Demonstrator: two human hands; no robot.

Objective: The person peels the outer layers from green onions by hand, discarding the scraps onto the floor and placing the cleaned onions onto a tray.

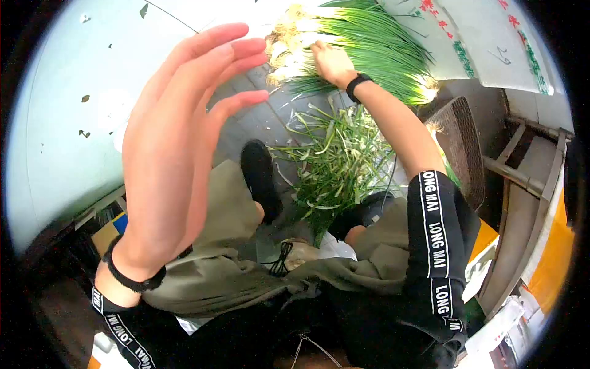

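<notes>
My left hand (184,123) is raised close to the camera, holding nothing. Its fingers are apart and loosely curved, with a dark band round the wrist. A pile of green onions (375,49) lies at the top, white root ends to the left and green leaves to the right. My right hand (333,63) reaches into this pile, its fingers bent onto the white stalks of some green onions; the fingertips are partly hidden. Below that hand, a heap of loose, stripped onion leaves (338,154) spreads over the floor between my feet.
White panels with red and green print (491,43) stand at the upper right. A brown textured board (464,141) leans beside a metal frame (522,178). A pale wall (61,123) rises on the left. My black shoe (259,175) rests beside the leaf heap.
</notes>
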